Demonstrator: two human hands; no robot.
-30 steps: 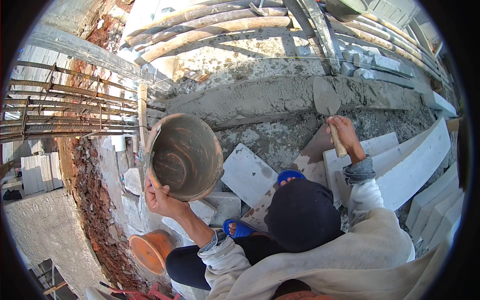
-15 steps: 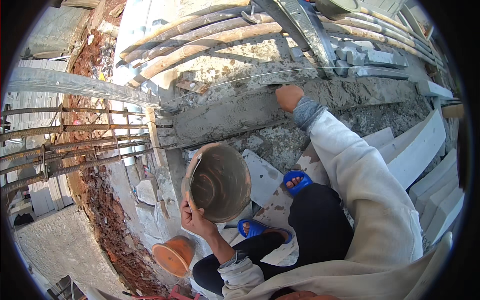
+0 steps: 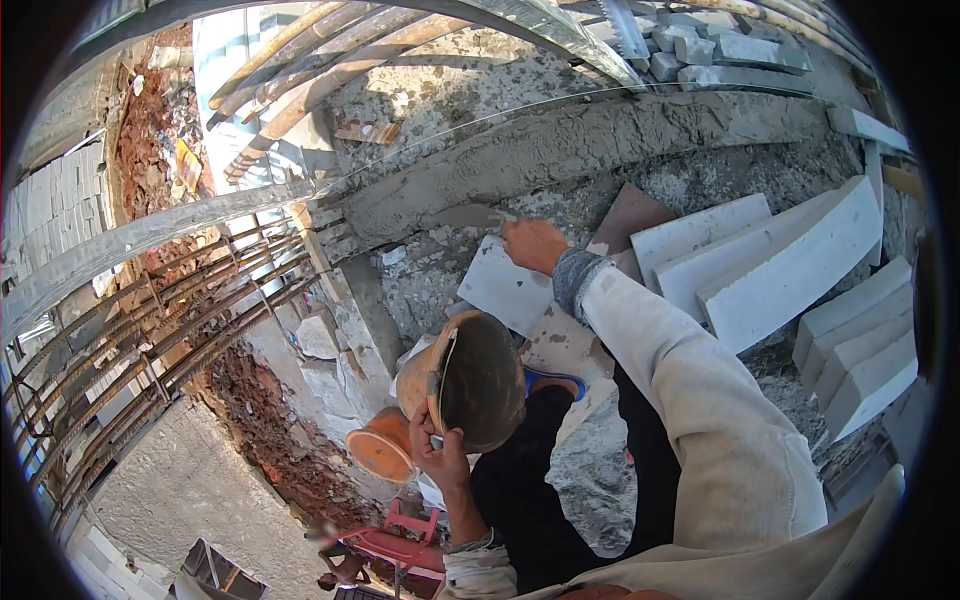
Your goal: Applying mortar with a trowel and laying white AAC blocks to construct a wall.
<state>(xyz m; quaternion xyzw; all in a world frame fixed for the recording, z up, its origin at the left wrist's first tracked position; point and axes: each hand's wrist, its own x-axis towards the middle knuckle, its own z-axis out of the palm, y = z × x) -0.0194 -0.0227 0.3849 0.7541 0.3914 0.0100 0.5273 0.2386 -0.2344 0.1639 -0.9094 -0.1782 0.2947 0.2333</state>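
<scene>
My left hand (image 3: 440, 455) grips the rim of a mortar-stained bucket (image 3: 485, 390), which tilts with its mouth toward the right. Its inner wall is coated grey-brown. My right hand (image 3: 535, 245) is closed on a trowel, whose grey blade (image 3: 470, 215) points left, close to the front face of the mortar-covered wall course (image 3: 540, 145). The trowel's handle is hidden in my fist. Beneath that hand lies a pale block (image 3: 505, 288). A taut string (image 3: 470, 124) runs along the far side of the course.
An orange bucket (image 3: 380, 447) stands beyond the held one. Rebar cages (image 3: 150, 330) and a timber beam (image 3: 150, 235) reach in from the left. White blocks (image 3: 790, 275) lean at the right; bamboo poles (image 3: 330, 75) lie behind. Another person (image 3: 345, 568) is near a red frame (image 3: 400, 545).
My right hand has come back from the top of the mortar course, down and left, and the trowel blade now shows. The held bucket has shifted right and tilted; my view has turned.
</scene>
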